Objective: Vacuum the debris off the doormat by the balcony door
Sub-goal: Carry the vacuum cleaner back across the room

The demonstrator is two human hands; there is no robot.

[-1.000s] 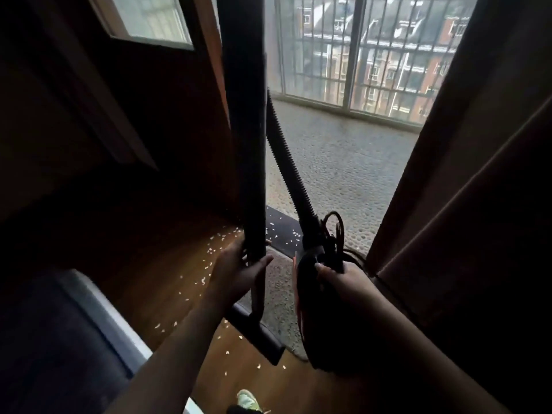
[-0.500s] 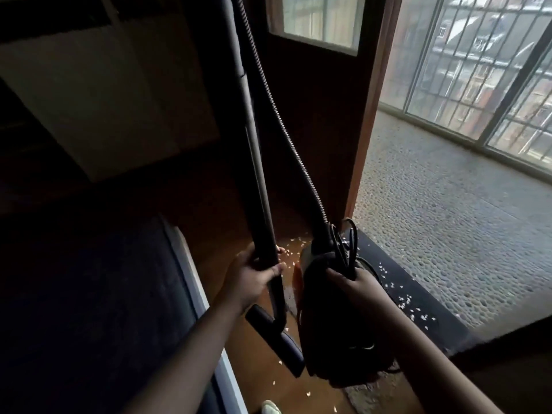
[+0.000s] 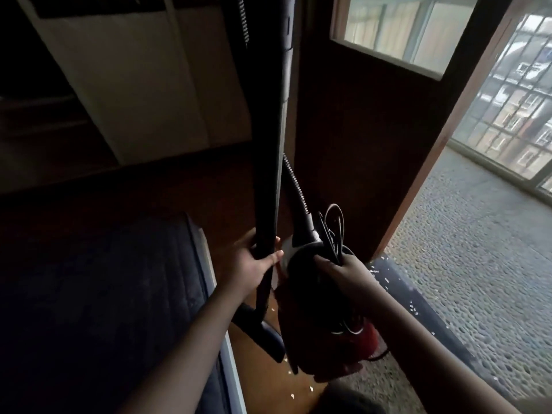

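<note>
A home is shown, at the threshold of a balcony. A dark wooden door (image 3: pixel 373 130) with a glazed panel is seen standing open; right of the door a pebble-textured balcony floor (image 3: pixel 478 249) is bounded by grilled windows (image 3: pixel 513 100), through which apartment blocks are seen. Left of the door, a wood floor (image 3: pixel 257 366) and a dark mattress (image 3: pixel 104 294) are seen

Two bare forearms are shown, no sleeves being visible up to the lower frame edge. The left hand (image 3: pixel 254 265) and right hand (image 3: pixel 348 271) are seen ungloved; no rings, watch or bracelets are discernible.
</note>
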